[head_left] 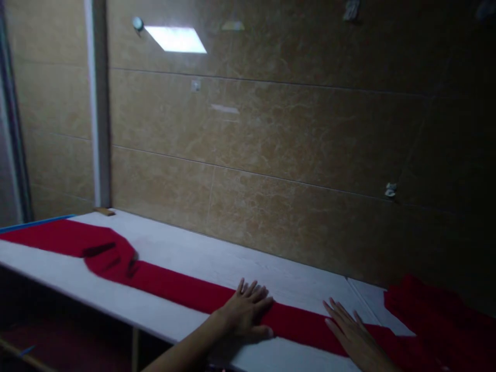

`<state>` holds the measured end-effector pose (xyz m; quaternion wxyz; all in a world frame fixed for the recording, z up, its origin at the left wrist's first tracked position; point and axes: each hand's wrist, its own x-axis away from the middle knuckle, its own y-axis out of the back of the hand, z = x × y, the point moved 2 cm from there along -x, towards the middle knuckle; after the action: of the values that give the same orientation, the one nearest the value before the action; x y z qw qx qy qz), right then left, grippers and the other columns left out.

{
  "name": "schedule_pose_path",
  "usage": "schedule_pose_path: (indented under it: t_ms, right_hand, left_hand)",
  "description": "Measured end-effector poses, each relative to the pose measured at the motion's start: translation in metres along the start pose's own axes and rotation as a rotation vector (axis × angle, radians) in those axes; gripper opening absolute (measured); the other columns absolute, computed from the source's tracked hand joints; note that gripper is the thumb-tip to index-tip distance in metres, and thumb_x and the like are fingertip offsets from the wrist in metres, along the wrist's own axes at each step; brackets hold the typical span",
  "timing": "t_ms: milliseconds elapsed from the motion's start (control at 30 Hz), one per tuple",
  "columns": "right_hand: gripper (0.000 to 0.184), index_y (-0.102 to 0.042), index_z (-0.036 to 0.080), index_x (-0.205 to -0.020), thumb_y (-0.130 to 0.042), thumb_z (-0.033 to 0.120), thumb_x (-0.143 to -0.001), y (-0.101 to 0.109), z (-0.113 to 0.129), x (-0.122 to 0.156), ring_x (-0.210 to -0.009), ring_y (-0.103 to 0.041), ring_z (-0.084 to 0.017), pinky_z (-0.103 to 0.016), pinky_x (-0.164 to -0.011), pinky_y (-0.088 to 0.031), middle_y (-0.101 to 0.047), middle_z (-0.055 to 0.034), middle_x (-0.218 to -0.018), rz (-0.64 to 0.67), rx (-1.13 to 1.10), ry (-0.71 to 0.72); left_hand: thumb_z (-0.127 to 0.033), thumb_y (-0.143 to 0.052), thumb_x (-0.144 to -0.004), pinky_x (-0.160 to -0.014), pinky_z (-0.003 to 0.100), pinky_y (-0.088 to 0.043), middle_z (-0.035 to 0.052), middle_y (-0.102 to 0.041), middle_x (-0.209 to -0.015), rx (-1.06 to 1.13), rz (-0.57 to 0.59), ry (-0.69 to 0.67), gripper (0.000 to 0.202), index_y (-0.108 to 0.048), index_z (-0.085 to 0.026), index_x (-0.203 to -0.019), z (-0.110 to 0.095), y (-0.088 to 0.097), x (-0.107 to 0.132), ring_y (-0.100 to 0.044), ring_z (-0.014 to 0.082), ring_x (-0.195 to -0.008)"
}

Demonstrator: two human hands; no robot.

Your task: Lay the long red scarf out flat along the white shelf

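Note:
A long red strip of cloth (178, 283) runs along the white table (174, 250). My left hand (248, 312) lies flat on the strip near the middle, its fingers spread. Farther right, my right hand (351, 330) rests over the same strip with straight, parted fingers and holds nothing. At the left the strip meets a wider red cloth piece (50, 236). Several dark marks or small dark objects (99, 249) show there, too blurred to name. A heaped red cloth (445, 320) sits at the right end, partly lost in shadow.
A tan tiled wall (271, 139) rises along the table's far edge. A small brown block (104, 211) lies at the far left corner by a pale upright post (96, 103). Below the near edge is a dark space with a wooden upright (135, 349).

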<state>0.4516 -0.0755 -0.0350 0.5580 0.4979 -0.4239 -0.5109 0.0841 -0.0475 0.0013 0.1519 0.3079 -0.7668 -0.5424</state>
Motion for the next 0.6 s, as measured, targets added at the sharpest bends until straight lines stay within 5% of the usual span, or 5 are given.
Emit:
schedule_pose_path:
  t_ms: [100, 333, 600]
  right_hand:
    - [0.071, -0.037, 0.022, -0.16, -0.029, 0.061, -0.101, 0.006, 0.017, -0.006, -0.154, -0.018, -0.028, -0.058, -0.125, -0.011, -0.021, -0.0064, -0.166, -0.046, -0.047, 0.022]
    - [0.068, -0.036, 0.023, -0.16, -0.033, 0.058, -0.102, 0.022, 0.097, -0.011, -0.156, -0.014, -0.027, -0.055, -0.126, -0.008, -0.02, -0.0053, -0.167, -0.056, -0.068, 0.094]
    - [0.068, -0.031, 0.023, -0.161, -0.027, 0.062, -0.105, 0.0, 0.115, 0.002, -0.157, -0.011, -0.027, -0.058, -0.126, -0.001, -0.017, -0.0035, -0.168, 0.064, -0.027, 0.03]
  left_hand:
    - [-0.074, -0.038, -0.096, -0.121, 0.073, -0.004, 0.0123, -0.028, -0.168, -0.022, -0.07, 0.055, 0.077, -0.034, -0.031, -0.16, 0.005, 0.016, 0.014, -0.012, 0.0393, -0.157]
    - [-0.055, -0.032, -0.103, -0.121, 0.071, -0.012, 0.0098, -0.022, -0.169, -0.155, -0.09, 0.527, 0.063, -0.037, -0.027, -0.159, 0.055, 0.066, 0.068, -0.009, 0.0392, -0.157]
    - [-0.055, -0.033, -0.102, -0.119, 0.073, -0.013, 0.0092, -0.028, -0.166, -0.229, -0.12, 0.545, 0.059, -0.038, -0.033, -0.157, 0.101, 0.027, 0.099, -0.018, 0.0384, -0.155]
